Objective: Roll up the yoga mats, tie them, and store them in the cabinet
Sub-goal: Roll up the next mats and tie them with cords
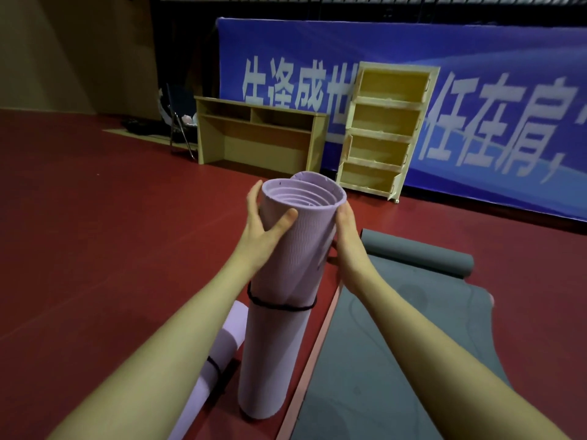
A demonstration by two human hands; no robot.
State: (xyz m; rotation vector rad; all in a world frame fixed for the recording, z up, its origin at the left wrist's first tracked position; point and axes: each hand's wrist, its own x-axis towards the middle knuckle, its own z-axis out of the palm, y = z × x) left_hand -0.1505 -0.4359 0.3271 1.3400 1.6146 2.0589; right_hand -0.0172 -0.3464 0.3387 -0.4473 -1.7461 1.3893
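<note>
Two hands clasp a rolled lilac mat (286, 265) standing upright on the red floor (95, 233): the left hand (263, 223) wraps its upper part, thumb across the front, and the right hand (346, 236) grips the opposite side. A black tie (279, 304) circles its middle (a second tied lilac roll (219, 354) lies just left). A grey mat (397, 328) lies partly unrolled to the right; the open shelf cabinet (384, 128) stands well beyond.

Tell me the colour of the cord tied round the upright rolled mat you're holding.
Black. The cord rings the lilac mat about midway up, clearest in the head view.

Blue banner (444, 74) behind; folding chair (179, 122) far left.
</note>
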